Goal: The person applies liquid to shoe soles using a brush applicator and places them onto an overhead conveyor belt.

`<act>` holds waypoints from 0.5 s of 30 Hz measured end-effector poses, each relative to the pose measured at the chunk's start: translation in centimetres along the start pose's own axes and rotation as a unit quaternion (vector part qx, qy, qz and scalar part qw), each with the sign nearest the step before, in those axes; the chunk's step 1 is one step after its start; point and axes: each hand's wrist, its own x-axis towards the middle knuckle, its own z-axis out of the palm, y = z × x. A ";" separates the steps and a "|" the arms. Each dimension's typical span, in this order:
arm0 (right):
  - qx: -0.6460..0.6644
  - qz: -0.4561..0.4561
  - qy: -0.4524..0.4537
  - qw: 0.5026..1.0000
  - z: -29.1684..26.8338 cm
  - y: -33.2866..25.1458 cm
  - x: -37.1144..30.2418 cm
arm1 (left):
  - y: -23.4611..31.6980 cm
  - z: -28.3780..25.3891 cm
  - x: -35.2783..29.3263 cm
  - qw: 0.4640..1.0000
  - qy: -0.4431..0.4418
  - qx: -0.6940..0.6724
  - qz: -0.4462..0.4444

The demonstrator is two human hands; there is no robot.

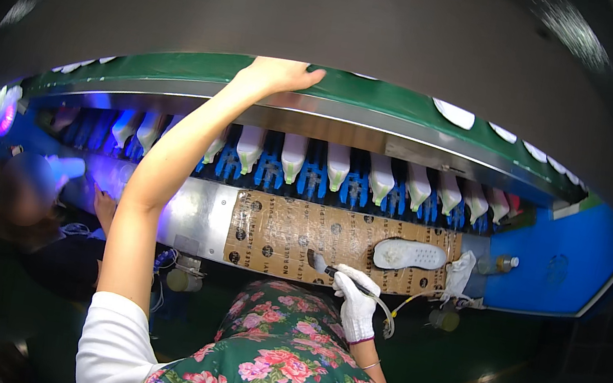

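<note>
My bare left hand (283, 75) reaches far forward over the green conveyor belt (368, 94). Its thumb sticks out to the right, while the dark hood (333, 13) hides the other fingers and anything in them. In a white knit glove, my right hand (356, 298) is closed round the handle of a brush (320, 262), its bristles pointing left over the cardboard-covered bench. A thin tube runs from near this hand to the right. On the cardboard (281, 231), right of the brush, lies a white shoe sole (409, 256).
Behind the bench, several pale shoe-shaped pieces (293, 158) stand in a row among blue holders (312, 178). More white pieces (453, 113) rest on the belt. A white cloth (459, 274) and small bottle (507, 263) sit at the right. Another person (25, 189) is at the left.
</note>
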 end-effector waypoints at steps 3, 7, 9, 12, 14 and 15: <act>0.038 0.010 0.014 0.999 -0.9 -0.1 -0.1 | 5.3 1.3 5.6 0.998 -0.026 0.022 0.061; 0.049 0.005 0.040 0.998 -1.9 -0.9 -0.9 | 11.6 3.4 10.8 0.994 -0.094 -0.052 -0.021; 0.034 -0.012 0.057 0.998 -2.4 -1.0 -1.4 | 11.8 4.5 12.6 0.992 -0.121 -0.022 0.008; 0.051 -0.006 0.093 0.994 -4.2 -0.5 -2.3 | 11.4 6.1 13.9 0.984 -0.162 0.037 0.068; 0.062 0.005 0.114 0.992 -4.7 -0.4 -2.8 | 11.3 6.8 13.8 0.978 -0.176 0.065 0.095; 0.054 0.007 0.111 0.992 -5.5 0.0 -2.6 | 11.6 7.2 13.7 0.974 -0.181 0.076 0.109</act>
